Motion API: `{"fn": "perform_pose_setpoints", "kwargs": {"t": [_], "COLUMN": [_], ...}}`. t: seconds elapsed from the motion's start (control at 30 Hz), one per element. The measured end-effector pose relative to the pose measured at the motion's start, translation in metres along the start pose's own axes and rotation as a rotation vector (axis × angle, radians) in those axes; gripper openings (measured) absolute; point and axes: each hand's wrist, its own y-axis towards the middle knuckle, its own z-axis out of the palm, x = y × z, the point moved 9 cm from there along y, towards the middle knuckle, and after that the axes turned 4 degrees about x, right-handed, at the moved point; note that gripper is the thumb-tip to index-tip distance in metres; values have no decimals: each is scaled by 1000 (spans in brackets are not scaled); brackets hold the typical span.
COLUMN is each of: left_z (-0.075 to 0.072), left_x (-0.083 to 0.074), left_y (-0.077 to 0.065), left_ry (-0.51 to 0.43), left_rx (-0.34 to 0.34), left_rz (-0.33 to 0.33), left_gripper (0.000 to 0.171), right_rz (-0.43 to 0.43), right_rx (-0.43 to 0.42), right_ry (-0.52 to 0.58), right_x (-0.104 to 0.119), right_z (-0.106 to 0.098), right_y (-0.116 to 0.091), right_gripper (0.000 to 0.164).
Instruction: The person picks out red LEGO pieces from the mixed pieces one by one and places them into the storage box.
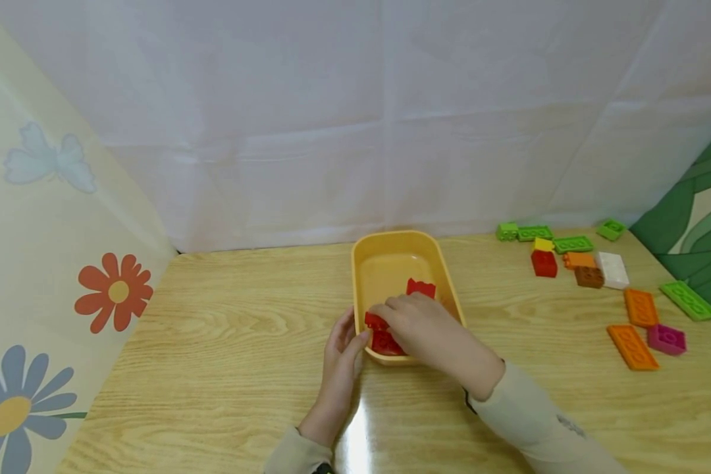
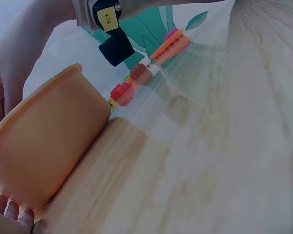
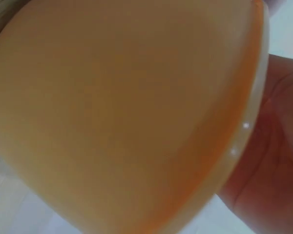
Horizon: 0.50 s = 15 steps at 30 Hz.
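A yellow-orange plastic bin (image 1: pixel 364 253) stands on the wooden table, with several red toy bricks (image 1: pixel 385 343) in its near half. At its near left corner my left hand (image 1: pixel 339 362) holds the bin, thumb by the rim and fingers along the outer wall. Fingertips (image 2: pixel 12 210) of that hand show low against the bin in the left wrist view. Reaching in over the near right side, my right hand (image 1: pixel 417 326) grips a red brick (image 1: pixel 376 321); its fingertips are partly hidden. Another red brick (image 1: pixel 421 288) lies just beyond that hand.
Loose bricks lie to the right: green plates (image 1: pixel 573 244), a red brick (image 1: pixel 544 263), a brown brick (image 1: pixel 589 276), a white brick (image 1: pixel 613 270), orange plates (image 1: pixel 632 347) and a magenta brick (image 1: pixel 667 339). A white cloth backdrop (image 1: pixel 272 164) hangs behind the table (image 1: pixel 225 355).
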Motion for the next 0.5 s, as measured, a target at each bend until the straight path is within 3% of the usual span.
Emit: {"fn": "perform_pose_setpoints", "kwargs": {"t": [0.5], "left_z": [0], "left_x": [0], "left_y": [1], "left_ry": [10], "left_rx": [13], "left_rz": [12], "left_gripper": [56], "right_rz": [5], "right_rx": [13], "right_ry": [3], "right_x": [0], "right_z": [5], "right_y": [1], "right_gripper": [28]}}
